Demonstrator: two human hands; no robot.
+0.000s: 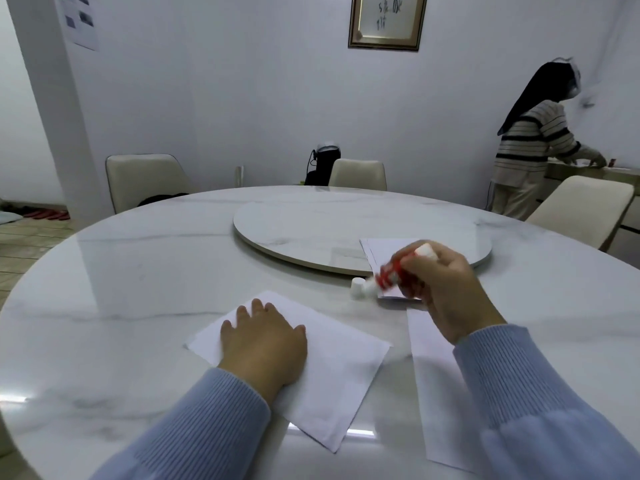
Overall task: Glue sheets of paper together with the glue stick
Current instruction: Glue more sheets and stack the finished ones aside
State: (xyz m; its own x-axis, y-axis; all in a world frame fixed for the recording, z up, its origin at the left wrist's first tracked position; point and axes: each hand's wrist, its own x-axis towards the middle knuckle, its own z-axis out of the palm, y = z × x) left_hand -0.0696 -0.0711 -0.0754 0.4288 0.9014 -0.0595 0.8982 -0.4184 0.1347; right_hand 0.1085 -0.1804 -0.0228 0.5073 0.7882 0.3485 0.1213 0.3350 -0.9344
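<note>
A white sheet of paper lies turned like a diamond on the marble table in front of me. My left hand rests flat on it with straight fingers. My right hand grips a red and white glue stick, tilted with its white tip pointing down-left, blurred by motion. Its white cap stands on the table just beside the tip. A second sheet lies under my right forearm. A small stack of sheets sits partly on the turntable behind the glue stick.
A round marble turntable fills the table's middle. Cream chairs stand around the far side and right. A person in a striped sweater stands at a counter at the back right.
</note>
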